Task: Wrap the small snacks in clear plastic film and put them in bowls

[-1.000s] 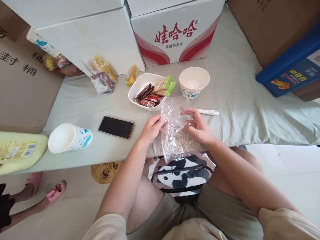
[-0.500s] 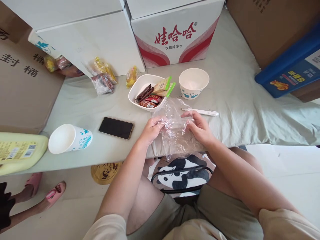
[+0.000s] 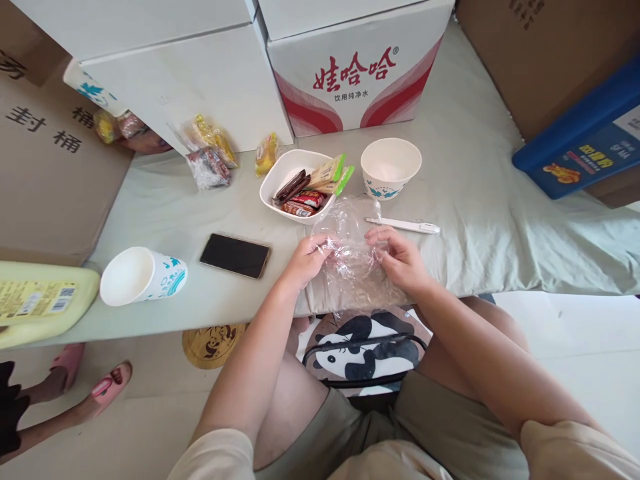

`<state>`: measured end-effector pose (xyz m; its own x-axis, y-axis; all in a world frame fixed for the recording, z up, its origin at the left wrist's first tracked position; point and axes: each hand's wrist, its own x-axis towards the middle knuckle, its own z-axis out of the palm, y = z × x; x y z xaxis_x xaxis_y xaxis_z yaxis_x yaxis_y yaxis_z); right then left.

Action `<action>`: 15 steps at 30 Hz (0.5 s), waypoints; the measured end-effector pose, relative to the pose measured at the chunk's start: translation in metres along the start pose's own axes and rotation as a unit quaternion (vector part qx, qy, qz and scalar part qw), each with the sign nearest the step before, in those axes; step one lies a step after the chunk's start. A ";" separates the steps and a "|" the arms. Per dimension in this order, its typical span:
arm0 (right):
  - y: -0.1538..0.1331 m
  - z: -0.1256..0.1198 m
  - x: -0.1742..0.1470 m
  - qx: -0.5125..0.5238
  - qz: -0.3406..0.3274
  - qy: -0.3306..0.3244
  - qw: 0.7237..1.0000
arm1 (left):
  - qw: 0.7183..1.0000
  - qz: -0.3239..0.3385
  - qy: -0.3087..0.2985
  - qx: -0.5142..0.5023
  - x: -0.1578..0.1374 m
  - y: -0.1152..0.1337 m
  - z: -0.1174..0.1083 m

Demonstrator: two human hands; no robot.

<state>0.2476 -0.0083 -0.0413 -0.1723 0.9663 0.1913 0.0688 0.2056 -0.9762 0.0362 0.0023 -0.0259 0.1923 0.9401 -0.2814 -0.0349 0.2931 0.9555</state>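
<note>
clear bag (image 3: 353,267) just in front of the white bowl (image 3: 283,175), between left hand (image 3: 306,261) and right hand (image 3: 404,261), neither nearer. i see left pinching it; right's grip, can't tell.

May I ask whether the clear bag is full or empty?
Apparently empty: between left hand and right hand, the clear bag shows only crumpled, see-through film.

Left hand (image 3: 306,260) near right hand (image 3: 405,261), fingers (image 3: 383,234) bent, 2 forearms (image 3: 260,343) forward
</note>
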 end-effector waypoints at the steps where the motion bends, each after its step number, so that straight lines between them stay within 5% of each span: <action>1: 0.001 -0.001 0.000 0.005 -0.001 0.001 1.000 | 1.000 -0.007 0.000 -0.008 0.000 0.001 0.000; 10: -0.004 -0.005 0.001 0.052 0.030 -0.009 0.998 | 0.999 -0.007 0.020 -0.036 -0.001 0.003 0.001; 15: -0.003 -0.006 0.000 0.058 0.043 -0.026 0.997 | 0.997 -0.026 -0.016 -0.068 -0.003 0.007 -0.004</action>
<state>0.2534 -0.0076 -0.0374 -0.2214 0.9696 0.1044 -0.0283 0.1006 -0.9945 0.0311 0.0021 -0.0192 0.2287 0.9176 -0.3251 -0.1568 0.3643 0.9180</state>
